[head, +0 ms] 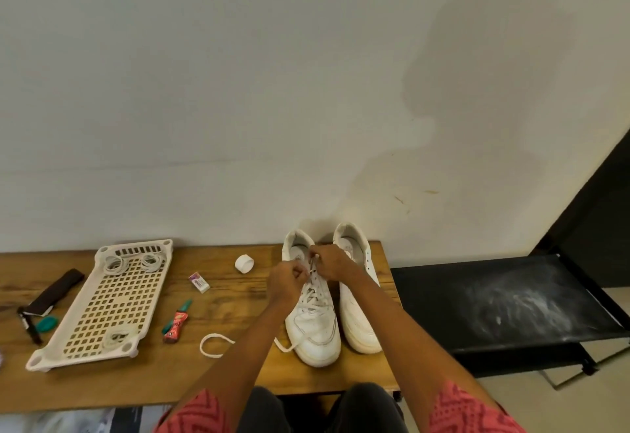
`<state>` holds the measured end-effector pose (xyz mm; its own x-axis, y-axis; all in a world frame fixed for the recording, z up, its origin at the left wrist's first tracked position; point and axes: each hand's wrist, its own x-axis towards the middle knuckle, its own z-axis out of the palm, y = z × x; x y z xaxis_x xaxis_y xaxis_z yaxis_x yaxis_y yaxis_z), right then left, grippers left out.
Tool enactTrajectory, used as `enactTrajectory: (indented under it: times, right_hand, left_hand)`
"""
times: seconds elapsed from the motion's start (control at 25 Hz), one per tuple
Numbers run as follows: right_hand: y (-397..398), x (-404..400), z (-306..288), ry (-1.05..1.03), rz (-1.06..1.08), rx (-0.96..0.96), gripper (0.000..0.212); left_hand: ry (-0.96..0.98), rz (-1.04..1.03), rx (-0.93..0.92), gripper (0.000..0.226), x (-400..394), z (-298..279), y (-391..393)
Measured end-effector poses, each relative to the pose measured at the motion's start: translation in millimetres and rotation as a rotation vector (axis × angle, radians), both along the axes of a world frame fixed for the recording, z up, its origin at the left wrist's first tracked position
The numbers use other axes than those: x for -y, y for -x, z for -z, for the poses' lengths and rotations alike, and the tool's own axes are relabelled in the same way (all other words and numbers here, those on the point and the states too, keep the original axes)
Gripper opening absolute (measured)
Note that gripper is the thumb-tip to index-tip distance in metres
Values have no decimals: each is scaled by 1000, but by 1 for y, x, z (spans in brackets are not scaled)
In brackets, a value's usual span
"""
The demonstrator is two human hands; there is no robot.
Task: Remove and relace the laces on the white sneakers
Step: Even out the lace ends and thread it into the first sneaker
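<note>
In the head view, we are looking down at a wooden table [143, 378] where two white sneakers are standing side by side against the wall, toes toward us. Our left hand [284, 284] and right hand [332, 264] are meeting over the upper eyelets of the left sneaker [313, 327], and each hand's fingers are curling in and pinching the lace [312, 267] near the tongue. The laced rows are lying just below our grip, toward the toe. A loose end of lace [214, 345] is trailing on the table beside that toe. The right sneaker [358, 313] is sitting untouched, just beside our right wrist. A slotted tray [102, 299] is resting well to the left.
</note>
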<state>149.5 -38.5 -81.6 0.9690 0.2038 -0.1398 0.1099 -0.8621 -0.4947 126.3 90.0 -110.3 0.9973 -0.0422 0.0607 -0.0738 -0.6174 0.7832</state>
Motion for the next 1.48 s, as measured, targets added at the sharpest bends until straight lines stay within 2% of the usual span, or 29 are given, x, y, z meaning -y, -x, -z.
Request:
enactTrajectory:
  times: [0.12, 0.36, 0.48, 0.64, 0.76, 0.88, 1.08, 1.2, 1.28, 1.36, 1.48]
  right_hand:
    - [-4, 13, 5, -214, 124, -66, 22]
    - [-6, 22, 10, -412, 151, -109, 12]
    - [-7, 24, 11, -401, 125, -118, 5]
    - [-8, 26, 14, -381, 117, -80, 2]
    - [-11, 27, 17, -373, 124, -86, 12]
    - [-10, 27, 18, -389, 142, -108, 17]
    - [-5, 26, 16, -476, 180, -107, 23]
    - [1, 26, 14, -443, 118, -112, 37]
    - [6, 25, 15, -334, 63, -27, 44]
    - [11, 21, 20, -295, 109, 128, 33]
    - [14, 16, 24, -355, 195, 261, 23]
  left_hand:
    - [-93, -13, -19, 7, 9, -4, -5]
    - [-238, 73, -23, 11, 5, -3, -18]
    - [-462, 195, -3, 16, 5, -6, -18]
    - [-622, 338, 39, 18, 2, -14, -27]
    - [-826, 392, 94, 20, 5, -23, -30]
    - [-928, 380, 155, 21, 12, -21, -34]
    - [-780, 286, 180, 20, 19, -13, -24]
    - [-533, 241, 57, 18, 14, -11, -31]
    - [-428, 241, -27, 18, 12, -13, -37]
    - [-370, 234, -70, 26, 12, -15, -38]
    - [-358, 233, -115, 26, 14, -16, -41]
